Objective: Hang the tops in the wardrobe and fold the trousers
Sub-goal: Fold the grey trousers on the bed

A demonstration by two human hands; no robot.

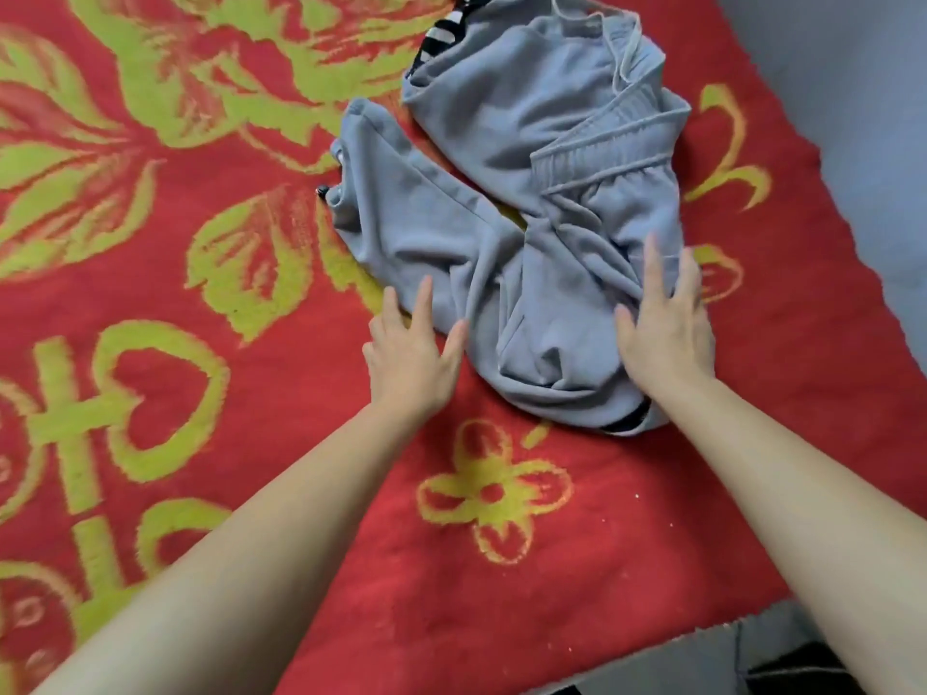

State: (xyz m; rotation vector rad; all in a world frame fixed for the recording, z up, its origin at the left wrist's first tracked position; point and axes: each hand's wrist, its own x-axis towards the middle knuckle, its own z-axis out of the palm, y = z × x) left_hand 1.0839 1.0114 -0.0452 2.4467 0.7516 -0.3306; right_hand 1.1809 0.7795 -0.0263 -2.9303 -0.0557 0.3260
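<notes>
Grey trousers (516, 203) lie crumpled on a red blanket (281, 373) with yellow-green flowers. Their ribbed waistband shows at the right, and one leg stretches left with its cuff by a small dark cord end. My left hand (414, 351) lies with straight, spread fingers at the near left edge of the cloth, its fingertips touching the fabric. My right hand (667, 323) rests flat on the right side of the heap with its fingers stretched out. Neither hand grips anything.
A black-and-white striped garment (444, 35) peeks out from under the trousers at the top. The blanket's scalloped edge runs down the right side, with a grey surface (853, 117) beyond it. A grey floor and something dark show at the bottom right.
</notes>
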